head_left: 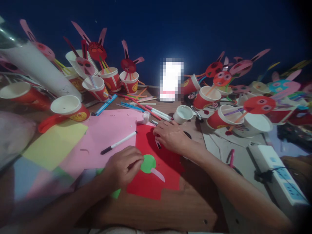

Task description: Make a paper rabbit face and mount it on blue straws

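My left hand (123, 166) is closed in a pinch on the edge of a green paper circle (148, 163) that has a pink paper ear (158, 174) stuck to it. The circle lies on a red paper sheet (168, 165). My right hand (170, 135) rests fingers-down on the top of the red sheet, touching a small pink-and-black ear piece (157, 143). A black-and-white marker (118, 142) lies on the pink paper sheet (107, 136) just above my left hand.
Red paper cups with paper rabbit faces on straws (128, 73) crowd the back and right. Loose straws and pens (141, 105) lie mid-table, with a small white cup (184, 113). Yellow paper (57, 143) is at left, a white power strip (278, 172) at right.
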A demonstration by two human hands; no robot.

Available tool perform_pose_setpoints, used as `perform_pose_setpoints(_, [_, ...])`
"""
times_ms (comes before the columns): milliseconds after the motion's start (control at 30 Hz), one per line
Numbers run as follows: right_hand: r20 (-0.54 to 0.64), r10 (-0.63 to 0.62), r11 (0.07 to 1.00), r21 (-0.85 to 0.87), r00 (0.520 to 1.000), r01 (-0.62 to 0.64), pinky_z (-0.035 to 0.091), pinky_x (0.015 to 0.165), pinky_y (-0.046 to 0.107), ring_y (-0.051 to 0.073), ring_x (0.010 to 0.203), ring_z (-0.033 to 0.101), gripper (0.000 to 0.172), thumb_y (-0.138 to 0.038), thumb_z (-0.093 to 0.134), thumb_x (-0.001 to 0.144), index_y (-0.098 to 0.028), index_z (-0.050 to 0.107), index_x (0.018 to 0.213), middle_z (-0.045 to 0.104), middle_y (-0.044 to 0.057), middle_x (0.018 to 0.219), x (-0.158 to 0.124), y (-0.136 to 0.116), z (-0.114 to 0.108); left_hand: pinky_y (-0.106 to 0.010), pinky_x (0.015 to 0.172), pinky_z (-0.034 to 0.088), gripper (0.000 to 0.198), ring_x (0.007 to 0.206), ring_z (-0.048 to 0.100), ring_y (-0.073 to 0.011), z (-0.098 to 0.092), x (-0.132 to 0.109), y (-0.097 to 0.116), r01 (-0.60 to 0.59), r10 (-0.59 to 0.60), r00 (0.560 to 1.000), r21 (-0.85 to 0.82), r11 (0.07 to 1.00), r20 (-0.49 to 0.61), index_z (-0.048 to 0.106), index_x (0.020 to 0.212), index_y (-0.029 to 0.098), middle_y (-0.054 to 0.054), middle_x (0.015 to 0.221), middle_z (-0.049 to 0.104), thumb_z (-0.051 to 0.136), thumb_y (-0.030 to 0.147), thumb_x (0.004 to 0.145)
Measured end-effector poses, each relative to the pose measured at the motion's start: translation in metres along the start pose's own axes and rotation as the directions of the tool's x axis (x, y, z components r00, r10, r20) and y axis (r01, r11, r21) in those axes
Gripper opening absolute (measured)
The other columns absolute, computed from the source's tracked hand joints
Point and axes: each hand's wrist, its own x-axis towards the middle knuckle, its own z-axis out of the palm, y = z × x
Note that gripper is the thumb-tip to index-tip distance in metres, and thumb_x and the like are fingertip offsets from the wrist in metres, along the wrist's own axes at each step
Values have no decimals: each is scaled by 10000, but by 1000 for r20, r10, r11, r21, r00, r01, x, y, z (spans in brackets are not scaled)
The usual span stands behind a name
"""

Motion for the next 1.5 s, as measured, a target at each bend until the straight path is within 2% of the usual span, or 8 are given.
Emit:
perform_pose_setpoints(333, [136,-34,992,121,990,18,332,844,376,221,963,561,109,-169,560,857,-198,658,818,668,58,969,8,7,-13,-271,682,458,164,763,569,-146,4,-3,-3,4,-4,1000,-24,1000,24,639,883,167,-54,813,635,511,67,858])
perform_pose_setpoints(500, [97,-48,996,86,994,40,324,869,374,245,1060,533,193,-169,571,855,-201,640,1032,653,77,1108,6,7,-17,-268,676,455,151,754,574,-144,3,-2,-3,5,-4,1000,-30,1000,19,636,877,160,-54,805,639,522,65,852])
perform_pose_setpoints(733, [119,-56,995,92,991,45,301,813,370,221,947,557,113,-163,552,859,-192,656,827,676,70,977,10,6,-13,-258,668,448,151,743,570,-136,3,-3,-3,5,-5,1000,-34,999,20,639,872,162,-49,801,637,524,66,853])
perform_pose_setpoints(867, [104,-71,995,80,992,63,292,801,369,226,933,551,148,-164,511,877,-180,648,823,670,80,961,9,8,-7,-256,668,445,147,739,569,-134,4,-4,-3,10,-10,1000,-30,1000,15,640,865,160,-45,791,634,524,70,854])
perform_pose_setpoints(1067, [53,-81,993,92,995,76,273,842,381,238,1001,521,153,-199,523,885,-210,640,983,648,62,1033,6,10,-4,-255,671,440,149,741,567,-135,3,-4,-3,17,-16,1000,-43,999,19,640,874,160,-46,793,633,525,68,852])
perform_pose_setpoints(1300, [107,-101,987,137,989,86,291,846,382,231,969,534,121,-161,533,868,-187,645,829,649,75,974,7,10,-10,-251,671,440,142,738,571,-134,4,-3,-3,31,-31,1000,-65,997,6,648,869,151,-51,792,638,528,78,849])
perform_pose_setpoints(1433, [-52,-111,952,283,993,121,320,860,351,193,938,558,94,-175,545,882,-180,627,836,662,55,944,-2,5,-20,-250,670,448,145,731,575,-129,2,-2,2,182,-176,983,-203,962,48,657,835,154,-43,784,634,518,149,877])
perform_pose_setpoints(1500, [-200,-135,909,364,970,202,338,849,335,172,904,580,108,-188,516,912,-182,617,873,677,43,924,-9,-1,-25,-231,604,453,179,665,567,-113,0,0,4,394,-369,919,-376,839,139,658,835,158,-32,760,630,510,235,899])
